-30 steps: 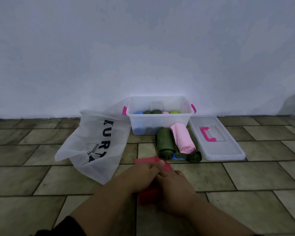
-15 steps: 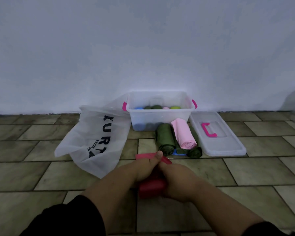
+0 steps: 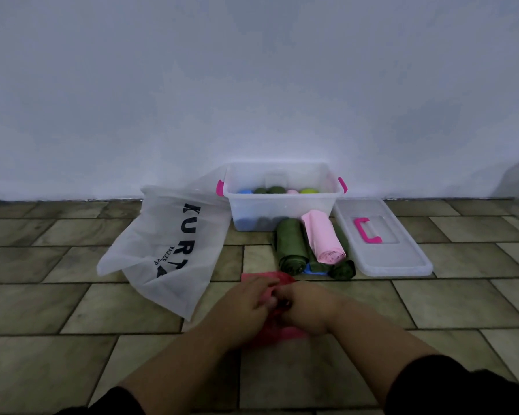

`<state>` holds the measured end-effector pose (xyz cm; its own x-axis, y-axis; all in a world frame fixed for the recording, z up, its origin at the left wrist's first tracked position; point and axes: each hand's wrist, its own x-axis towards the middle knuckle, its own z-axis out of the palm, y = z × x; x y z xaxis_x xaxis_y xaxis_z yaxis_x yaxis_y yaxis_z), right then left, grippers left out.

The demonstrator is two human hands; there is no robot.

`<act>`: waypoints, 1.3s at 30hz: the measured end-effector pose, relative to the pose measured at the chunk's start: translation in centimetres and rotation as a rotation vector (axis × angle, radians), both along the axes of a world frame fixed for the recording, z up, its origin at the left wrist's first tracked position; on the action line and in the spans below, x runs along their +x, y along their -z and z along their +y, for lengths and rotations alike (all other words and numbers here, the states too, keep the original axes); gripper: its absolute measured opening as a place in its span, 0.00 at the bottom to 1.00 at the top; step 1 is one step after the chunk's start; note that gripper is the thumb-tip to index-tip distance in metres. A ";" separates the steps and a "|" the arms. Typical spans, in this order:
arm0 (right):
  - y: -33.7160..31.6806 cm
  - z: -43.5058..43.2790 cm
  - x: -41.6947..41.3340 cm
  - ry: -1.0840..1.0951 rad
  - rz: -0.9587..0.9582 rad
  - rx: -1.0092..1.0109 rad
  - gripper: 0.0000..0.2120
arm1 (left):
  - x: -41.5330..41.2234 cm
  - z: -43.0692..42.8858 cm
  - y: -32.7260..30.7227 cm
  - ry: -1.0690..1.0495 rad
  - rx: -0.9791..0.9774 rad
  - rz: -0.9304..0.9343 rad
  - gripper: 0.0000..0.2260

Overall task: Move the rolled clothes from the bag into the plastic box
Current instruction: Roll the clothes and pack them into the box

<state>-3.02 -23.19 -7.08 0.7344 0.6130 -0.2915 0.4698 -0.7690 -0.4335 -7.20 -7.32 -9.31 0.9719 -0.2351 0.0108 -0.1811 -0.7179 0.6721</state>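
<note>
Lower centre: left hand (image 3: 246, 301), right hand (image 3: 307, 311), fingers curled, pinch red cloth (image 3: 282, 335); likely unrolls if lifted loosely toward plastic box (image 3: 282, 206).

Both arms wear dark, near-black cloth, plain and matte, with no print showing. The left sleeve (image 3: 114, 404) ends well back from the left grip (image 3: 246, 301), leaving the forearm bare. The right sleeve (image 3: 462, 387) likewise stops well back from the right grip (image 3: 307, 308) and shows a broader, softly rounded patch.
</note>
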 end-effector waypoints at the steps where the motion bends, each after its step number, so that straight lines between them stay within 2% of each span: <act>1: 0.2 -0.1 0.1 -0.001 -0.008 -0.005 0.12 | -0.6 0.1 0.3 0.003 0.024 -0.062 0.19; 5: 1.2 -0.7 -0.1 0.014 -0.006 0.058 0.10 | -2.5 0.4 1.6 0.070 0.117 -0.165 0.23; 9: 2.7 -1.6 -0.9 0.104 -0.085 0.123 0.14 | -2.2 0.5 2.1 0.056 0.232 -0.192 0.16; 11: 3.7 -1.9 -1.5 0.098 -0.246 0.054 0.17 | -1.7 0.5 2.1 0.055 0.239 -0.154 0.12; 13: 4.2 -2.3 -2.3 0.125 -0.371 0.127 0.18 | -1.1 0.5 2.0 0.057 0.240 -0.088 0.11; 15: 4.2 -3.0 -3.0 0.129 -0.419 0.229 0.20 | -0.4 0.5 1.8 0.049 0.222 0.012 0.11; 18: 3.9 -3.9 -3.1 0.057 -0.468 0.196 0.20 | 0.5 0.4 1.1 0.036 0.215 0.123 0.12; 21: 3.3 -3.8 -2.2 0.035 -0.491 0.155 0.17 | 0.7 0.6 0.7 0.044 0.449 -0.082 0.16; 23: 3.0 -3.5 -1.6 0.043 -0.464 0.156 0.15 | 0.2 0.7 1.0 0.070 0.461 -0.182 0.22; 25: 3.1 -3.4 -1.0 0.055 -0.421 0.152 0.15 | -0.4 0.8 1.6 0.094 0.441 -0.178 0.24; 28: 3.5 -3.1 -0.7 0.094 -0.439 0.095 0.17 | -0.3 1.0 2.3 0.040 0.421 -0.117 0.20; 32: 3.8 -2.6 -1.5 0.038 -0.563 0.167 0.17 | 1.4 1.0 1.7 -0.017 0.476 -0.028 0.17; 35: 3.7 -2.6 -1.8 -0.010 -0.552 0.106 0.18 | 2.2 1.1 1.6 -0.057 0.503 0.059 0.21; 37: 3.5 -2.5 -1.5 0.016 -0.525 0.050 0.18 | 2.2 1.1 1.6 -0.161 0.477 0.059 0.24; 39: 3.1 -2.2 -1.1 0.093 -0.469 0.057 0.17 | 1.8 0.6 1.1 -0.380 0.307 0.059 0.27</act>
